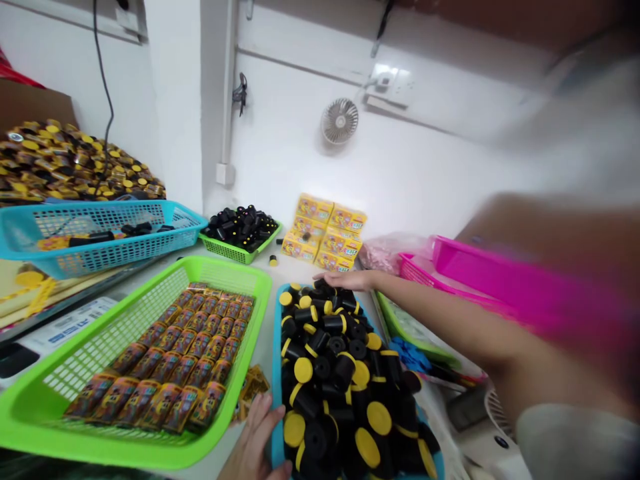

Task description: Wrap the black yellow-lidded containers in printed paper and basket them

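A blue basket (pixel 277 373) filled with loose black canisters with yellow caps (pixel 345 370) stands before me. My right hand (pixel 345 279) reaches to its far end and lies over the canisters there, fingers stretched out. Whether anything is under that palm is hidden. Low in the view, my left hand (pixel 255 443) is at the basket's near left side, fingers apart and close against the rim. Left of it is a green basket (pixel 30 417) holding rows of wrapped canisters with printed labels (pixel 175 360). A few printed wrappers (pixel 254 385) lie between the two baskets.
Behind are stacked yellow printed boxes (pixel 325 230), a small green basket of black parts (pixel 243 230) and another blue basket (pixel 100 247). A large heap of canisters (pixel 70 160) is far left. Pink baskets (pixel 470 273) stand right, and a fan (pixel 340 121) hangs on the wall.
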Demonstrator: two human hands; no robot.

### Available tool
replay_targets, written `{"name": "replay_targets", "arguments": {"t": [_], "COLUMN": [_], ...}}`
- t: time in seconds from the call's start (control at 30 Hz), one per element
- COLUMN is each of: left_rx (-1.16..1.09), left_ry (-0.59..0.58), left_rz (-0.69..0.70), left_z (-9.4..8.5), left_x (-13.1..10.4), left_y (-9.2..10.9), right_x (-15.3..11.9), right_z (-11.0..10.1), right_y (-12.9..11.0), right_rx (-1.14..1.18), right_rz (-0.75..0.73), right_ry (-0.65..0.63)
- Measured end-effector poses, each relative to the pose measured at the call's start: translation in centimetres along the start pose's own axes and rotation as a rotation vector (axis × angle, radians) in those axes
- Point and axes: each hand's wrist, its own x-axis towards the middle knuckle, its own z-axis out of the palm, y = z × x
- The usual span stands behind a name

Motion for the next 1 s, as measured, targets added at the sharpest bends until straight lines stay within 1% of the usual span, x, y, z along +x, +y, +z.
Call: {"name": "replay_targets", "arguments": {"t": [0.2, 0.33, 0.4, 0.5, 0.6, 0.7, 0.77, 0.83, 0.9, 0.97, 1.0], "left_rx": [-0.045, -0.063, -0.064, -0.082, -0.113, -0.121, -0.127, -0.131, -0.106, -0.040, -0.005], "left_ry": [0.006, -0.015, -0.036, -0.101, -0.168, -0.183, -0.200, -0.213, -0.210, -0.192, -0.188], "left_rz": [-0.002, -0.009, -0.033, -0.114, -0.178, -0.181, -0.128, -0.062, -0.040, -0.019, 0.020], "left_z": [-0.1, -0.1, -0.3, -1.0, -2.0, -3.0, -3.8, -4.5, -5.3, -6.0, -6.4], "left_x": [-0.1, -0.1, 0.0, 0.5, 1.3, 2.4, 3.2, 4.2, 5.3, 6.4, 6.9], "left_y": [-0.4, -0.5, -0.2, 0.7, 1.6, 2.0, 2.1, 2.3, 3.0, 4.1, 4.7], "right_x": [1.0, 0.3, -0.2, -0.8, -1.0, -1.0, -0.8, -0.2, 1.3, 3.8, 5.4], "right_z": [-0.2, -0.2, -0.2, -0.2, 0.0, -0.2, -0.7, -1.4, -2.2, -2.5, -2.4], "right_y": [1.0, 1.7, 2.0, 2.2, 2.1, 1.8, 1.4, 0.7, -0.5, -2.1, -3.1], "right_rx": [-0.008, -0.012, -0.029, -0.074, -0.142, -0.231, -0.296, -0.366, -0.435, -0.498, -0.526], "right_rz": [0.034, 0.104, 0.150, 0.202, 0.205, 0.181, 0.174, 0.173, 0.167, 0.158, 0.155], "right_ry": [0.025, 0.065, 0.090, 0.092, 0.101, 0.116, 0.118, 0.131, 0.146, 0.142, 0.130]}}
